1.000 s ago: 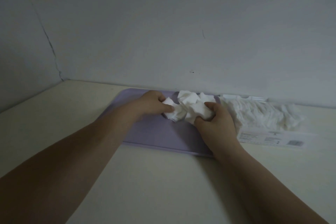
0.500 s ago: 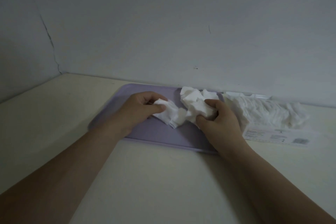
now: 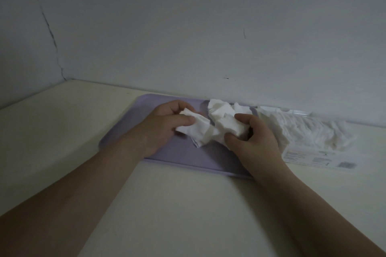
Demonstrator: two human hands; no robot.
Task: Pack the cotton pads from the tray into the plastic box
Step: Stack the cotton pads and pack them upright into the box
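Hands have lifted slightly: left hand (image 3: pixel 160 129) and right hand (image 3: pixel 253 142) fingers both grip cotton pads (image 3: pixel 221 125) over the tray (image 3: pixel 188 158).

1 lilac tray (image 3: pixel 188 158), 1 plastic box (image 3: pixel 300 113), 2 hands, 2 heaps of cotton pads (image 3: pixel 221 123).

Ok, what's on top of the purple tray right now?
Both hands, the left hand and the right hand, are over the purple tray, each gripping white cotton pads. A few more pads lie at its far edge. Whatever lies under the hands is hidden.
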